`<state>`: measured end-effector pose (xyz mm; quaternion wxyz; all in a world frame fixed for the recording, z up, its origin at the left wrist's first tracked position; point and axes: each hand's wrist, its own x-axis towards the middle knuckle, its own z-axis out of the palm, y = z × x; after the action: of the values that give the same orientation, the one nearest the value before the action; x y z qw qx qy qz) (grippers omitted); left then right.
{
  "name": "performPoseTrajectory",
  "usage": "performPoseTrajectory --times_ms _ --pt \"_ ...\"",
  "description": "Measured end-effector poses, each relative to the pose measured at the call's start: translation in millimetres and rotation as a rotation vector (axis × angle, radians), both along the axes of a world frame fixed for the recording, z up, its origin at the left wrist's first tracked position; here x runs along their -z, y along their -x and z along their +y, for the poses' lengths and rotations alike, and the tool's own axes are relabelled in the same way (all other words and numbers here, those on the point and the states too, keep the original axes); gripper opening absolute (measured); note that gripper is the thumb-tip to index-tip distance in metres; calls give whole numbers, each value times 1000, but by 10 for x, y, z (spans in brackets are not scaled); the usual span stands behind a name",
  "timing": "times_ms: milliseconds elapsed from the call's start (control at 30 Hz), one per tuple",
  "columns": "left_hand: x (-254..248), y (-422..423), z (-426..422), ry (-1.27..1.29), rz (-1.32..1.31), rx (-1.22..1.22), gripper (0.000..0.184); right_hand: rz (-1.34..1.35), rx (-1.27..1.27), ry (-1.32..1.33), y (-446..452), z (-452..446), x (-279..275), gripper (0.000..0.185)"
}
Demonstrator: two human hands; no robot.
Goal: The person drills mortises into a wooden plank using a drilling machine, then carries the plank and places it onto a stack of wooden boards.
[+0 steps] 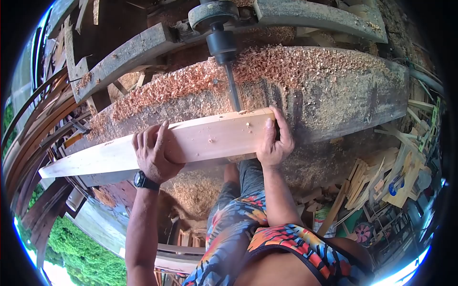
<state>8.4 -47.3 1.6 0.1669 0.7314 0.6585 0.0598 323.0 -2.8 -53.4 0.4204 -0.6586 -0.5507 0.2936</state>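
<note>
A long pale wooden plank [214,139] lies across the shavings-covered work table [334,117], its far end narrowing to the left. My left hand [155,150], with a black watch on the wrist, grips the plank near its middle, fingers over the upper edge. At the plank's right end my right hand [276,140] is wrapped round the corner, thumb on the face. A drill-like bit [233,88] in a black chuck [222,45] reaches down to the plank's upper edge, near the right end. Whether the bit enters the wood is hidden.
Reddish wood shavings [305,62] are heaped along the back of the table. Curved wooden beams [319,15] stand beyond it. Scrap wood [362,181] is piled at the right, and dark boards [45,207] lean at the left. More shavings lie below the table.
</note>
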Motion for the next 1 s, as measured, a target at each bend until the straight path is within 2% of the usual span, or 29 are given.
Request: performPoseTrajectory --times_ms 500,800,1000 --pt "-9 -7 51 -2 -10 2 111 -25 4 4 -9 46 4 31" --pt "0 -9 67 20 7 1 117 -22 -5 -18 -12 85 7 32" --pt "-13 -9 83 13 -3 -13 111 -39 -6 -30 -11 103 21 31"
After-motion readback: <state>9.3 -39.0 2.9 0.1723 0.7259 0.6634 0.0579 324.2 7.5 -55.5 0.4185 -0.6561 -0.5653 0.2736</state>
